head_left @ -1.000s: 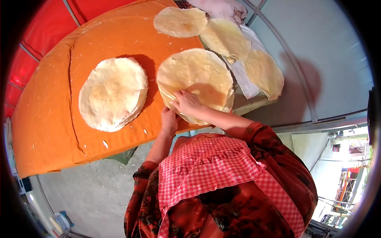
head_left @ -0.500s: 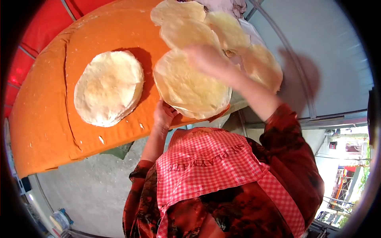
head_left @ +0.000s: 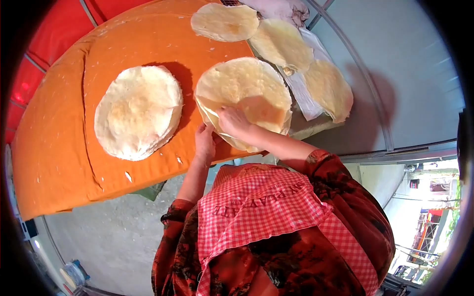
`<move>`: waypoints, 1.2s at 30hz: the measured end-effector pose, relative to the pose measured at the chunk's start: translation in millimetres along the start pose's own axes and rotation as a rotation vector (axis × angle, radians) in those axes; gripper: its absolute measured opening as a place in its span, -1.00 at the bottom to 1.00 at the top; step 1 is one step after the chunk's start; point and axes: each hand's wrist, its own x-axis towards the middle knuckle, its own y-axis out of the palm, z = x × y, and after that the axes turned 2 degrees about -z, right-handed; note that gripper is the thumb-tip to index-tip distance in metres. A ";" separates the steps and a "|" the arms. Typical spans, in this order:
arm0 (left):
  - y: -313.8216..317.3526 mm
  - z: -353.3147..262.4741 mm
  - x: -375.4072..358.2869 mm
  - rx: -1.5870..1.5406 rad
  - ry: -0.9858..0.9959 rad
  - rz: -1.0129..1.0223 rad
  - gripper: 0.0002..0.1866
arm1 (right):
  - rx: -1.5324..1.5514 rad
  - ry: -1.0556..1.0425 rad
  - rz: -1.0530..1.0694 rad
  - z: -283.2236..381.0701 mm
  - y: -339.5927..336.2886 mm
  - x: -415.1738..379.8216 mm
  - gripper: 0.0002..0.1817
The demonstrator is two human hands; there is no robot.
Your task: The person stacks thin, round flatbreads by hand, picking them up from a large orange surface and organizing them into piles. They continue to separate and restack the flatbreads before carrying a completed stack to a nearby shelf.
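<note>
I have the near flatbread stack [head_left: 249, 81] directly in front of the wearer, near the edge of the counter [head_left: 54, 148], with a layer raised at its left side. The right hand [head_left: 235, 122] is on that raised part, fingers bent over it, the forearm reaching across the stack's near side. The left hand [head_left: 204, 140] has its fingertips at the stack's lower left rim. From here I can't tell whether either set of fingers is actually pinching a sheet or only resting against it.

My main worry is tearing: the sheets look thin and brittle, so a sharp pull with the right fingers could rip one if it clings to the layer below. If the left fingers catch several layers, the pile could skew toward the counter's edge. Leaning the forearm down might crack the upper sheets.

Left of it sits a second flatbread stack [head_left: 138, 113], well apart from both hands. Beyond, three single flatbreads [head_left: 281, 44] lie spread out, partly over a white cloth [head_left: 299, 98]; a sweeping sleeve [head_left: 340, 182] could drag the nearest.
</note>
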 end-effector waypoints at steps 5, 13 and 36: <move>-4.6 1.1 2.9 0.075 -0.007 0.023 -0.74 | 0.045 0.108 0.050 19.0 -15.2 0.2 -0.79; -0.8 7.0 3.3 0.216 0.058 -0.058 -0.68 | 0.028 0.357 0.306 15.4 -13.0 29.0 -0.64; -4.8 11.0 -3.5 0.217 -0.052 -0.077 -0.72 | -0.061 0.045 0.254 15.5 -5.1 -31.2 -0.77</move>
